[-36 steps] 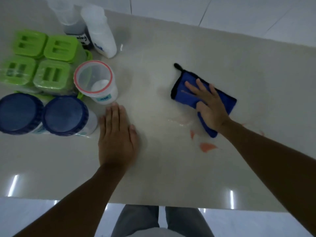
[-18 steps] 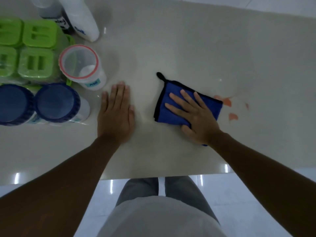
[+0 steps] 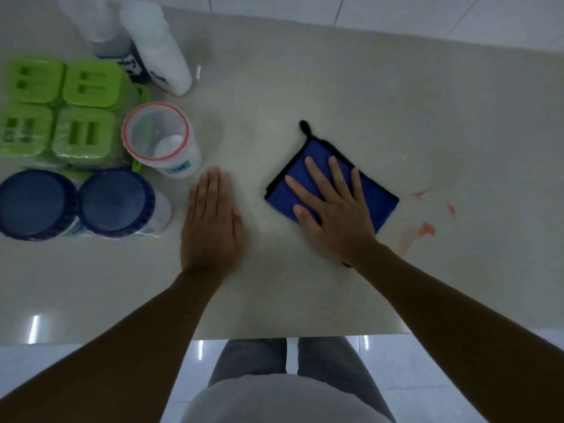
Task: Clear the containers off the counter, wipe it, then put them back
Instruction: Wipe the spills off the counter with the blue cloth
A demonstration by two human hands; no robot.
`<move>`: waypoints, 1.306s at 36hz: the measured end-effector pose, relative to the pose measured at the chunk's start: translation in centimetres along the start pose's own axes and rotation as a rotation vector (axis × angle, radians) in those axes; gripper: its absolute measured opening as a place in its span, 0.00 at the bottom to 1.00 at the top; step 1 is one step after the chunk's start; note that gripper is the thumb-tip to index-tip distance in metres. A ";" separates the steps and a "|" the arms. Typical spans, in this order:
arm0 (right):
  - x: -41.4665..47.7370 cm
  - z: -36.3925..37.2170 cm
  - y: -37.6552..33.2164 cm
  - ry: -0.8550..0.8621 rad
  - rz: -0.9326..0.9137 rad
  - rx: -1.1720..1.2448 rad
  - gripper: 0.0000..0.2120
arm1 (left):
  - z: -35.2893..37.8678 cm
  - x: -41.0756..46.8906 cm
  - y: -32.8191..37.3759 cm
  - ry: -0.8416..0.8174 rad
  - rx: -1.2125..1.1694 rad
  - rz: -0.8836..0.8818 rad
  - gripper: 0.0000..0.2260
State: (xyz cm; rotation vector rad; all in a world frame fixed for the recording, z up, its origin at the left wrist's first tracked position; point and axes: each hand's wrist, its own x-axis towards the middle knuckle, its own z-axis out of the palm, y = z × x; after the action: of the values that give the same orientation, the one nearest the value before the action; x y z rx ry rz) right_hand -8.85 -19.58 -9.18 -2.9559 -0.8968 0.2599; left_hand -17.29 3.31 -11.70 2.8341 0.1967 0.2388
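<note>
My right hand (image 3: 332,215) lies flat with its fingers spread, pressing a blue cloth (image 3: 380,199) with a black edge onto the beige counter (image 3: 335,87). Orange smears (image 3: 427,230) mark the counter just right of the cloth. My left hand (image 3: 212,227) rests palm down on the counter, holding nothing, beside the containers. These are grouped at the left: green-lidded boxes (image 3: 88,87), a clear tub with a red rim (image 3: 161,141) and two blue-lidded jars (image 3: 114,203).
A white bottle (image 3: 158,53) and a dark bottle (image 3: 122,53) stand behind the green boxes. The counter's front edge (image 3: 274,334) runs just above my legs, with white floor tiles beyond the far edge.
My right hand has slid the cloth nearer and leftward, off the orange spill, which now looks smeared. My left hand has stayed flat beside the containers.
</note>
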 end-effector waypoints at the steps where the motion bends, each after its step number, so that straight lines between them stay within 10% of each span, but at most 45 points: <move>1: -0.9 0.3 0.4 -0.004 -0.083 -0.014 0.27 | 0.0 -0.3 -0.2 0.003 -0.002 -0.005 0.24; 5: -1.3 0.5 3.4 0.033 -0.199 0.009 0.27 | -0.2 -1.1 -0.7 0.005 0.018 0.013 0.24; 11: 8.3 -0.8 2.2 0.031 0.276 0.068 0.30 | 0.0 -0.8 -0.7 0.007 0.024 0.001 0.25; 27: -0.1 1.0 -2.6 0.036 -0.179 0.059 0.26 | -0.1 -2.2 -1.4 -0.009 0.032 -0.098 0.24; 38: 7.8 -0.3 -1.7 -0.001 0.192 0.062 0.30 | -0.7 -2.2 -2.0 -0.034 0.030 -0.060 0.24; 47: 0.5 1.3 -5.9 0.033 0.008 0.062 0.30 | -0.5 -2.1 -1.0 -0.038 0.085 -0.075 0.25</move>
State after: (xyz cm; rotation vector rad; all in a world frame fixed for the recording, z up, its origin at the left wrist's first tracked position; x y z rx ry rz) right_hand -11.90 -14.34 -10.05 -2.8988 -0.8571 0.2335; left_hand -19.56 4.05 -11.83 2.9060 0.3120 0.1634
